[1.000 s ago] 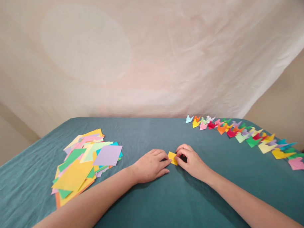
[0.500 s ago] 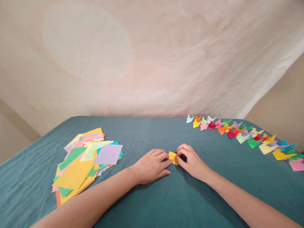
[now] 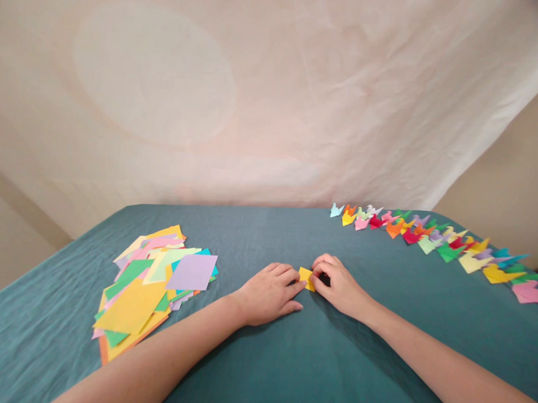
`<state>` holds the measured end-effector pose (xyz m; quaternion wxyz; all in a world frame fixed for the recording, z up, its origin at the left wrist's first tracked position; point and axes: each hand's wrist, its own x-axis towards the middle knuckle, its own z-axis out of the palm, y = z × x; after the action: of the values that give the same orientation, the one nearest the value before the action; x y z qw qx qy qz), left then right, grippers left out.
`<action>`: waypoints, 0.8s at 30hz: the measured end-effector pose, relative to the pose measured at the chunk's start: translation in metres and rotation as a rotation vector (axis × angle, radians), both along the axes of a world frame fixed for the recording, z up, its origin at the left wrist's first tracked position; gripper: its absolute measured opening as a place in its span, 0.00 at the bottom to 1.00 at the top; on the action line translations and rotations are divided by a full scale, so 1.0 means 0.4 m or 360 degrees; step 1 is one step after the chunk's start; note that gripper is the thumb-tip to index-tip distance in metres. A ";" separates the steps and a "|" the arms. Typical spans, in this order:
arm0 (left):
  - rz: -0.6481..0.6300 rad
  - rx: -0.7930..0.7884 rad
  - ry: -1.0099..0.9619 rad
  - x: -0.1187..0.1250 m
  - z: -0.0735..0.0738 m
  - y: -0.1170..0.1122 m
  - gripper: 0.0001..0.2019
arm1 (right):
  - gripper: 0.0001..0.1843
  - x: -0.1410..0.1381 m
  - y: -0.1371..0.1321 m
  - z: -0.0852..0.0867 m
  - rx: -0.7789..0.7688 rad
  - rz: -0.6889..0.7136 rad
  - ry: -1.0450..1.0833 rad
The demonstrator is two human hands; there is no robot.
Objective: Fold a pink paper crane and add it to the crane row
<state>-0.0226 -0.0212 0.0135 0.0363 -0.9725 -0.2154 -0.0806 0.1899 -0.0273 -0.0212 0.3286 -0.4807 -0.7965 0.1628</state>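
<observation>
A small folded piece of yellow origami paper [image 3: 306,276] lies on the cloth between my two hands. My left hand [image 3: 272,293] rests palm down, its fingers stretched out and an index fingertip pressing the paper's left edge. On the other side, my right hand [image 3: 336,286] is closed in a pinch, thumb and fingertips on the paper's right edge. Fingertips partly cover the paper, so its exact folds cannot be made out.
A loose pile of coloured paper sheets [image 3: 130,305] spreads over the left side of the table [image 3: 259,224], a lilac sheet [image 3: 193,273] on top. Rows of folded paper cranes [image 3: 450,250] run along the right edge. A pale cloth [image 3: 272,107] hangs behind.
</observation>
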 end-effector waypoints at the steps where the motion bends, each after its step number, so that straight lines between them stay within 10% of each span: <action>1: -0.0001 0.0001 0.0002 0.000 0.001 0.000 0.20 | 0.05 0.000 0.000 0.000 0.0003 -0.0002 0.0002; 24: 0.0010 -0.0007 -0.0013 0.001 0.010 -0.001 0.18 | 0.08 0.001 -0.006 0.000 -0.0013 -0.0051 0.0082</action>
<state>-0.0222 -0.0215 0.0174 0.0336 -0.9716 -0.2189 -0.0839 0.1905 -0.0297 -0.0211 0.3497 -0.4904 -0.7793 0.1730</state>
